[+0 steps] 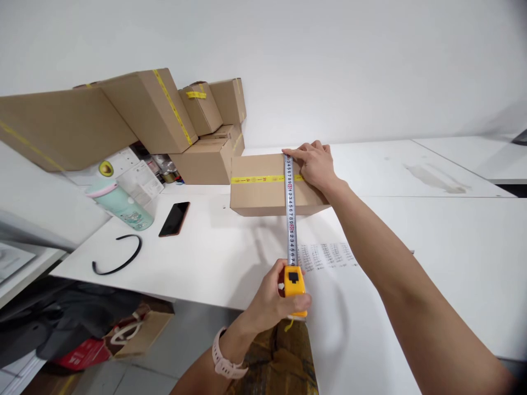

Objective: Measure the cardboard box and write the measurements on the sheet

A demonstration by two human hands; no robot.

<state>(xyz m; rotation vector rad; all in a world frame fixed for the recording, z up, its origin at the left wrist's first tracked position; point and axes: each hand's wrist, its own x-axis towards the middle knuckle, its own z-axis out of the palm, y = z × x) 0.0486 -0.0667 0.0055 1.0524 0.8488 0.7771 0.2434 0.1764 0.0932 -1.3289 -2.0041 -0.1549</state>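
Note:
A yellow tape measure (295, 291) sits in my left hand (272, 299), the fingers and thumb closed round its case below the table's front edge. Its silver blade (290, 219) runs out away from me, lying across the top of a closed cardboard box (259, 195) with a strip of yellow tape along it. At the box's far edge, my right hand (317, 164) holds the blade's end with the index finger on it. The other right fingers are bent, and the thumb is hidden. The blade's number 8, past the red 20, shows beside the case.
Cardboard boxes (208, 159) are stacked at the back left. On the white table (201, 274) lie a phone (174, 219), a black headband (138, 249) and a printed sheet (325, 257); a mint tumbler (123, 206) leans nearby. A taped brown box (284, 362) is below the front edge.

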